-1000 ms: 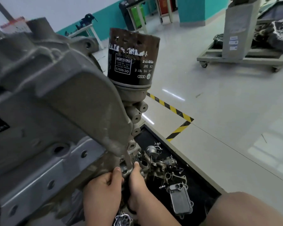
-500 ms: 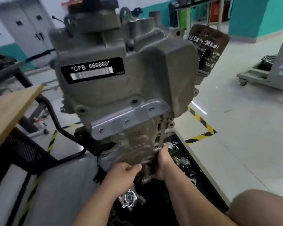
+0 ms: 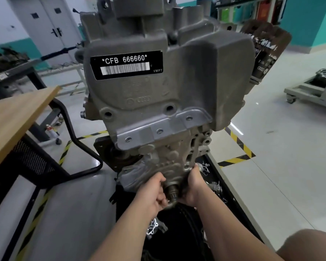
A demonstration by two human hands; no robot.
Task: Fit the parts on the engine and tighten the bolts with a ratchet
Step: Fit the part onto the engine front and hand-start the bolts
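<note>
The engine (image 3: pixel 158 91) fills the middle of the view. Its long axis runs from the person's hands up toward the top of the frame, low end nearest the person. The broad cast face turned to the camera carries a black label (image 3: pixel 126 65) reading "*CFB 666660*" over a barcode. Below the label a paler metal bracket (image 3: pixel 162 129) with three bolt holes crosses the casting at a slant. A dark, scuffed oil filter (image 3: pixel 265 51) juts from the engine's upper right side, pointing up and to the right.

At the low end a short round shaft stub (image 3: pixel 172 192) sticks out toward the person. The left grip (image 3: pixel 154 191), a bare hand, has its fingers curled round the casting just left of the stub. The right grip (image 3: pixel 193 185) wraps the casting's lower right corner, thumb on top.

Under the engine lies a black tray (image 3: pixel 228 187) with small loose metal parts, and a round silver part (image 3: pixel 152 226) lies below the hands. To the left stands a wooden counter (image 3: pixel 17 113), with a black mesh chair (image 3: pixel 26 162) beneath its edge. The pale glossy floor (image 3: pixel 280 166) carries yellow-and-black tape (image 3: pixel 235 144). Grey double doors (image 3: pixel 51 25) and teal-banded walls close the room, and a grey wheeled cart (image 3: pixel 309 91) stands at the right.
</note>
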